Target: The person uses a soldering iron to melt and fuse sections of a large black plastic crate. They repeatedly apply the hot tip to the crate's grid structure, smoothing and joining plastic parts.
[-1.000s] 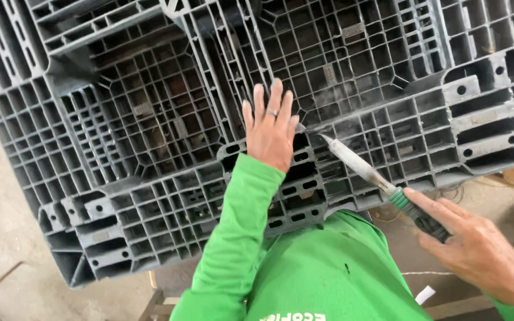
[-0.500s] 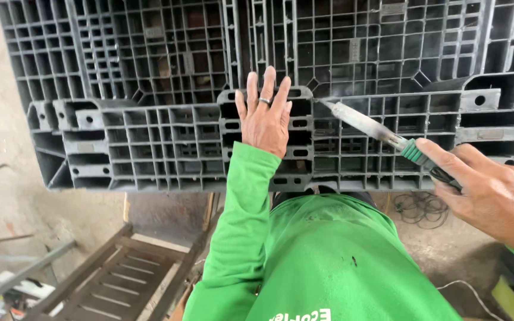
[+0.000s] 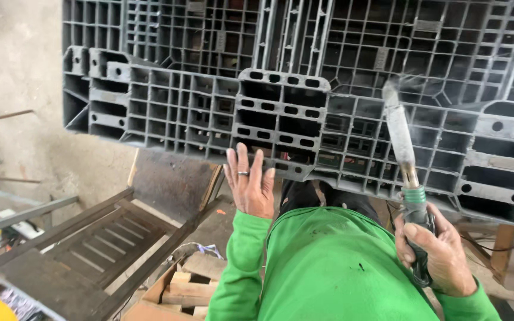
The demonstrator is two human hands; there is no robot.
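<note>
Your left hand (image 3: 250, 185) lies flat, fingers spread and gripping nothing, against the lower edge of the grey plastic pallet (image 3: 168, 107), just below its raised centre block (image 3: 281, 113). Half a second ago that palm sat higher, on the face of the block itself; it has slid down to the rim, so the pallet is now steadied from its bottom edge rather than its middle.

Your right hand (image 3: 438, 255) is closed tight around the dark handle of the green-collared hot-air tool (image 3: 403, 148). Earlier the tool lay at a slant, nozzle aimed left towards the block. It now stands nearly upright, right of the block, with its tip at the ribbed grid and a thin haze of smoke about the nozzle. Whether the tip actually touches the ribs cannot be told, since the nozzle is blurred.

The pallet stands on edge before you, its ribbed underside facing you, and fills the upper frame. Judged from the smoke, heat is being applied at a rib junction right of the block, with the bracing hand well clear of it.

Below and left of the pallet lie a slatted metal frame (image 3: 84, 255) and wood offcuts (image 3: 185, 288).
</note>
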